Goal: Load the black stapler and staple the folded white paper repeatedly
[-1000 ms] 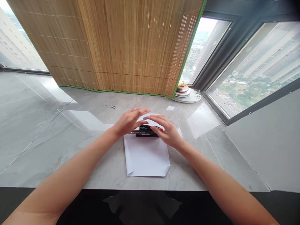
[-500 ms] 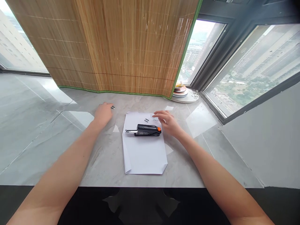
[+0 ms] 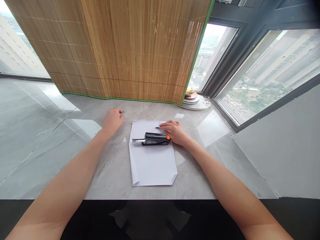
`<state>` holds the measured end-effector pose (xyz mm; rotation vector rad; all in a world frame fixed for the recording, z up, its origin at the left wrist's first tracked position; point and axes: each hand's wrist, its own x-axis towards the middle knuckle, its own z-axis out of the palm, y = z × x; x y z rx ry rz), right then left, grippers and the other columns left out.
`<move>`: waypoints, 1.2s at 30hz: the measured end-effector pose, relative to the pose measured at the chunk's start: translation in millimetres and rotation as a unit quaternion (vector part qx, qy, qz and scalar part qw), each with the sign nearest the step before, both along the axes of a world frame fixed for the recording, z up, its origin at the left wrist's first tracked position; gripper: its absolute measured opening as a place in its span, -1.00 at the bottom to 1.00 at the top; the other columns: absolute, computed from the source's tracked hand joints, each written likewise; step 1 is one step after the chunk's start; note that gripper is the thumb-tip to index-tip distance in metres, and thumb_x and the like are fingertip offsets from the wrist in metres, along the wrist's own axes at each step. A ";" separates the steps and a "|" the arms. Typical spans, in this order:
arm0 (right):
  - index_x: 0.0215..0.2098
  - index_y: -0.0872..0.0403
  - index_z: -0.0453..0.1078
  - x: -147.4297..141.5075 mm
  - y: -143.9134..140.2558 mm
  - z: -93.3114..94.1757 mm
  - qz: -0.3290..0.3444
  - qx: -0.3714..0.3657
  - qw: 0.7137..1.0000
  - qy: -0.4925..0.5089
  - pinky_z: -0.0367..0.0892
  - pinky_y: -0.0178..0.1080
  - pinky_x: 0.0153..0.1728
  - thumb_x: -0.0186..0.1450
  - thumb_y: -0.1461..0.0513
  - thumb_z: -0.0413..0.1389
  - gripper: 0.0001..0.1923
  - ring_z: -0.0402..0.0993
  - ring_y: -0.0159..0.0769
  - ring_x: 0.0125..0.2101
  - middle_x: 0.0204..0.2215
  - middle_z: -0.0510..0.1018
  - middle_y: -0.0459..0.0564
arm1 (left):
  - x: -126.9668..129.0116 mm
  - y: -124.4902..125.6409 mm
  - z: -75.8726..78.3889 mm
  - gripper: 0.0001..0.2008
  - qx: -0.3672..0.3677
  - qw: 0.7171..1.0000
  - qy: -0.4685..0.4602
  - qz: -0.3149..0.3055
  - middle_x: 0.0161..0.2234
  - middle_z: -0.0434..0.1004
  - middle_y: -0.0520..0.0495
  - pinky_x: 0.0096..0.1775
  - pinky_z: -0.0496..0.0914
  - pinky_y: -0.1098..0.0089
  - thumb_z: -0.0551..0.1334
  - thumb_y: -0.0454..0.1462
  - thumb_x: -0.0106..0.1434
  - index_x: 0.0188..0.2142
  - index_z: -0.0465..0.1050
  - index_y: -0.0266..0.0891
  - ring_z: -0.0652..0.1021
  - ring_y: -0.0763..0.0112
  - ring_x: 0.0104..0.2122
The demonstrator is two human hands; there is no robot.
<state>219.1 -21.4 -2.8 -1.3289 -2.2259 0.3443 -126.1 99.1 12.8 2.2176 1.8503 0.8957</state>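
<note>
My left hand (image 3: 113, 120) is on the counter left of the paper, its thumb and fingers closed on a small grey staple strip (image 3: 123, 112). Over the upper right of a white paper sheet (image 3: 153, 166), my right hand (image 3: 176, 132) has its fingers together on another dark staple strip (image 3: 157, 127). The fingers cover part of that strip and most of the print on the paper. A black stapler (image 3: 156, 136) with an orange button lies across the sheet, just below my right fingers. Its metal tray sticks out to the left.
The grey marble counter (image 3: 107, 176) ends at a front edge close to me. A bamboo blind (image 3: 130, 50) with green trim hangs at the back. Stacked plates (image 3: 196, 101) stand by the window at the back right, and a white wall panel (image 3: 280, 140) borders the right.
My left fingers have closed around the staple strip and shifted slightly right. My right hand has come down and left onto the staple strips on the paper, partly covering them.
</note>
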 end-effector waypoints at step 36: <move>0.23 -0.05 0.51 -31.7 -35.7 14.5 0.089 -0.002 0.993 0.076 0.53 -0.03 0.02 0.44 0.18 0.26 -0.60 0.64 -0.09 -0.04 -0.01 0.71 0.06 | 46.8 -46.0 18.9 -0.63 -0.127 0.896 -0.326 -0.272 -0.26 0.74 -0.19 -0.16 0.60 0.18 0.45 -0.01 0.29 -0.13 0.51 -0.23 0.68 0.26 -0.34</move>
